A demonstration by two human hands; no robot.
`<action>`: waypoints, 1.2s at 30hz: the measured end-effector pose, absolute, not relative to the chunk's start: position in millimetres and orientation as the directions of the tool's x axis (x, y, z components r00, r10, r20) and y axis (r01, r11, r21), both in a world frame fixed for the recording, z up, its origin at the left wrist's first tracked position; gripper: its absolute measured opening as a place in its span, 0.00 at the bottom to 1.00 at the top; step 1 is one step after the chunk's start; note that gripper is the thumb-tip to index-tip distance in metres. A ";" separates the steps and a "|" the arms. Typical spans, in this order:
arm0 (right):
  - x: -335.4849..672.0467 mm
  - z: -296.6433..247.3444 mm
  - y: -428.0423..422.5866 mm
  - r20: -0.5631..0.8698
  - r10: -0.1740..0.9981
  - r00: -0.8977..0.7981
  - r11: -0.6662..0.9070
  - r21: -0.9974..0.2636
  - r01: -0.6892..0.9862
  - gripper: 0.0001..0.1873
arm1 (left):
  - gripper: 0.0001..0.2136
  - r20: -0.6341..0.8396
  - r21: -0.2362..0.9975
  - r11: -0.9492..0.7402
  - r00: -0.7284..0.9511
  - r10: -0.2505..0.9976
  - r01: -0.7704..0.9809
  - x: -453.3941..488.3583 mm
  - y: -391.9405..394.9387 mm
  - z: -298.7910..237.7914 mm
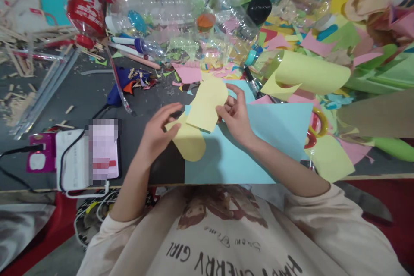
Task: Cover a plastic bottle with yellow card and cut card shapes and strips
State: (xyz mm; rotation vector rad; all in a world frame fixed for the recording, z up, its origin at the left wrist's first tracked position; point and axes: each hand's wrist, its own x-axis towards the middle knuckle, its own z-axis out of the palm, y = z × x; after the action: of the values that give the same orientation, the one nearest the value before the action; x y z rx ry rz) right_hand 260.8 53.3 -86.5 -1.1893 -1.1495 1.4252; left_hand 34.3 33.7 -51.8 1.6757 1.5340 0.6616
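My right hand point(237, 114) pinches the right edge of a yellow paper piece point(208, 103) with a rounded top end, raised above the table. A second yellow paper piece point(190, 142), rounded at its lower end, is gripped at its left edge between the thumb and fingers of my left hand point(161, 128). The first piece overlaps the upper part of the second, so that part is hidden. Beneath both hands lies a large light blue sheet point(268, 146), with a dark sheet point(166, 166) at its left.
Scissors point(315, 127) with yellow and red handles lie right of the blue sheet. A glue gun point(118, 88), a phone point(103, 148) and wooden sticks point(19, 60) are on the left. Clear plastic bottles point(155, 2) and paper scraps crowd the back. A rolled yellow sheet point(312, 71) rests back right.
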 end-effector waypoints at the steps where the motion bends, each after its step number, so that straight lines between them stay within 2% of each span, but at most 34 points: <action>1: 262.1 -87.5 52.8 -0.113 0.989 -0.092 -0.120 -0.991 -0.065 0.34 | 0.19 -0.098 0.791 0.016 0.101 0.990 0.612 26.1 35.6 -49.2; 7: 269.7 -97.5 53.6 -0.040 0.995 -0.095 -0.039 -0.999 0.013 0.35 | 0.16 -0.010 0.586 0.008 -0.003 1.000 0.811 -2.7 45.0 -33.6; 11: 271.4 -103.4 54.8 -0.012 0.996 -0.091 -0.010 -1.000 0.019 0.33 | 0.16 -0.044 0.574 0.012 0.016 0.999 0.819 7.8 52.9 -33.2; 15: 273.1 -102.2 56.3 -0.019 0.998 -0.063 -0.016 -0.999 0.047 0.33 | 0.18 -0.105 0.584 -0.032 0.115 0.988 0.811 22.9 63.4 -39.1; 19: 273.2 -92.5 56.9 -0.106 0.994 -0.015 -0.103 -0.988 0.118 0.33 | 0.18 -0.033 0.571 -0.152 0.208 0.978 0.807 29.1 70.5 -47.7; 24: 273.2 -86.9 57.2 -0.135 0.991 -0.014 -0.130 -0.978 0.165 0.33 | 0.16 0.085 0.353 -0.275 0.263 0.961 0.894 37.9 58.5 -62.2; 29: 276.5 -92.1 60.3 -0.067 0.998 0.006 -0.066 -0.972 0.227 0.31 | 0.28 0.029 0.279 -0.373 0.381 0.924 0.885 41.1 33.0 -73.0; 36: 277.8 -91.9 60.4 0.005 0.998 -0.060 0.021 -0.964 0.266 0.23 | 0.28 -0.099 0.249 -0.423 0.458 0.883 0.871 4.2 33.4 -72.1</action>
State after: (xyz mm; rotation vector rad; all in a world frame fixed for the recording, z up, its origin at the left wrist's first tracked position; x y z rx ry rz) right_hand 277.8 60.4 -91.9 -1.3670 -1.4573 1.1035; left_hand 4.2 33.4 -72.1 2.4456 1.5083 0.0684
